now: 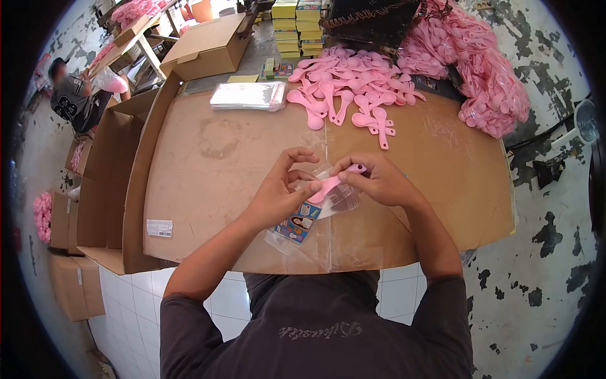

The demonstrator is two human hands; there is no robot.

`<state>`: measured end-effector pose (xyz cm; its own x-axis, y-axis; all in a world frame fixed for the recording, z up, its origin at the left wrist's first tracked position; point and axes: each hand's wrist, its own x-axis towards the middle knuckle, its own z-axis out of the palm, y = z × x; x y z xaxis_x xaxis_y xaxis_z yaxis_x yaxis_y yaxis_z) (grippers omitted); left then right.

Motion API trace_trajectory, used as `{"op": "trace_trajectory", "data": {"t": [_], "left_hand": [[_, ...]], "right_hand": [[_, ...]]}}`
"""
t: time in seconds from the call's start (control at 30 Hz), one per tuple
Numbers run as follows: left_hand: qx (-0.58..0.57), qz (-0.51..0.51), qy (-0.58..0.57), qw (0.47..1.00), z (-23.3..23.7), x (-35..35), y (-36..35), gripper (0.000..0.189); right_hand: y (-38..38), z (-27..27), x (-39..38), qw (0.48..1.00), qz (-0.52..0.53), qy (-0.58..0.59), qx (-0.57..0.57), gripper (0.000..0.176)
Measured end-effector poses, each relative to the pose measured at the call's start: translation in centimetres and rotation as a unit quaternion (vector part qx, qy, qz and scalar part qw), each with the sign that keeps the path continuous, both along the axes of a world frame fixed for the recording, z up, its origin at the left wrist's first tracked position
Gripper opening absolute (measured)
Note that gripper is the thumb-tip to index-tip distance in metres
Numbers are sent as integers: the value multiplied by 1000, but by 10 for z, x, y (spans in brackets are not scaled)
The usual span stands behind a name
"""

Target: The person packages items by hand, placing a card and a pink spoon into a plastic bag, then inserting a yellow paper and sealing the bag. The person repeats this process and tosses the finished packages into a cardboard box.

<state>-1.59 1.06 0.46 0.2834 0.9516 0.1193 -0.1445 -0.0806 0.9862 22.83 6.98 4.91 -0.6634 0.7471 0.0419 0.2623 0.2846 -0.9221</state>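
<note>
My right hand [374, 180] pinches the handle of a pink plastic spoon [329, 185] between thumb and fingers. The bowl end points down to the left, beside my left thumb. My left hand [283, 186] has its thumb and a curled finger close together at the edge of a clear plastic bag [344, 201], while its upper fingers arch apart. Just below the spoon's bowl lies a blue printed card [297, 222] in clear plastic. How far the spoon reaches into the plastic is hard to see.
Loose pink spoons [353, 82] are heaped at the back, beside bagged pink spoons [486, 76]. A stack of clear bags [248, 96] lies back left, near card stacks [297, 28]. An open carton [113, 183] borders the table's left. A person [76, 95] sits far left.
</note>
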Motion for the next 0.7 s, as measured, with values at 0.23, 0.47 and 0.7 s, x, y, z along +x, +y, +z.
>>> {"op": "trace_trajectory", "data": {"t": [0.23, 0.47, 0.7], "left_hand": [[-109, -162, 86, 977, 20, -24, 6, 86], [-106, -145, 76, 981, 13, -24, 12, 65], [-116, -113, 12, 987, 6, -15, 9, 52]], "right_hand": [[9, -13, 6, 1000, -5, -4, 15, 17], [9, -12, 8, 999, 22, -2, 38, 15], [5, -11, 7, 995, 26, 11, 96, 13]]}}
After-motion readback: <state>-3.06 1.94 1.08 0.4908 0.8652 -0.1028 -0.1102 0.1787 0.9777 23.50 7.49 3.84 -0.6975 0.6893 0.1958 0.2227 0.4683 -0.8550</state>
